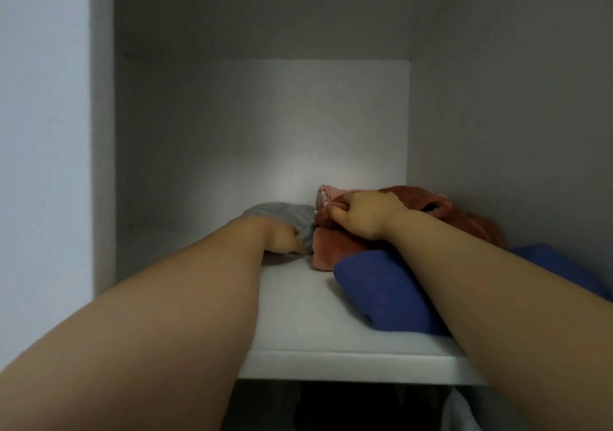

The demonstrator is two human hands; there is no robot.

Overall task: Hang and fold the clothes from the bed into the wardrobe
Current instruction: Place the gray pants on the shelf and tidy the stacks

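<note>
Both my arms reach deep onto a white wardrobe shelf (298, 311). My right hand (361, 215) grips the top of a rust-red folded garment (335, 251) that sits on the shelf toward the back right. My left hand (282, 236) lies low on the shelf against a grey folded garment (282, 213); its fingers curl toward the cloth, and whether they hold it is hidden. A blue folded garment (384, 294) lies nearer the front, under my right forearm. A pink piece of clothing (326, 195) shows behind the red one.
The shelf is boxed in by the wardrobe's back panel (315, 125) and side walls. The left part of the shelf board is bare. Below the shelf's front edge, dark hanging space and a bit of white cloth (459, 410) show.
</note>
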